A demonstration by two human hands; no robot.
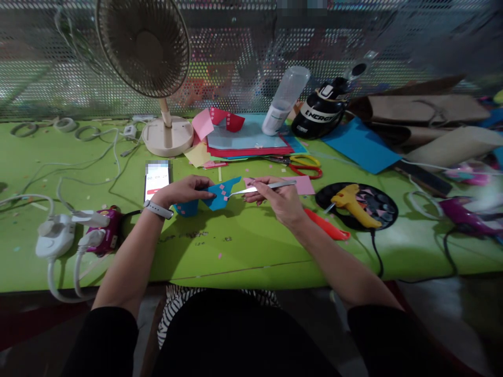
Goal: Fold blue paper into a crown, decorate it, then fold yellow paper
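Blue paper cut to a shape, dotted with small pink squares, is pinched in my left hand. A second part of blue paper with pink squares hangs under that hand. My right hand is closed round metal tweezers, held almost level. Their tips touch or nearly touch the lowest pink square on the blue paper. Just behind my right hand lies a pink paper sheet, partly hidden by the fingers.
A yellow glue gun rests on a black round tray, beside a red-orange cutter. Behind are scissors, stacked paper, a bottle and a fan. A phone and plugged power strips stand left.
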